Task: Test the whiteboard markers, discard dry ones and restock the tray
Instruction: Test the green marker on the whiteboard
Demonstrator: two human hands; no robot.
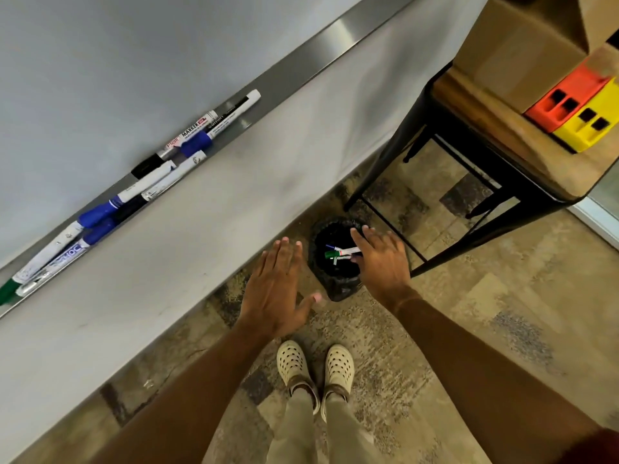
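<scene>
Several whiteboard markers (140, 185) with blue, black and green caps lie along the metal tray (338, 38) under the whiteboard (134, 55). On the floor below stands a small bin with a black liner (338, 286), and discarded markers (338, 255) lie inside it. My right hand (382, 262) hovers over the bin's right side, fingers straight and spread, holding nothing. My left hand (278, 289) is held flat and empty just left of the bin, in front of the wall.
A black-framed wooden table (495, 142) stands at the right, bearing a cardboard box (522, 51) and an orange and yellow holder (579, 108). My feet in cream clogs (315, 363) stand on the patterned floor, close to the bin.
</scene>
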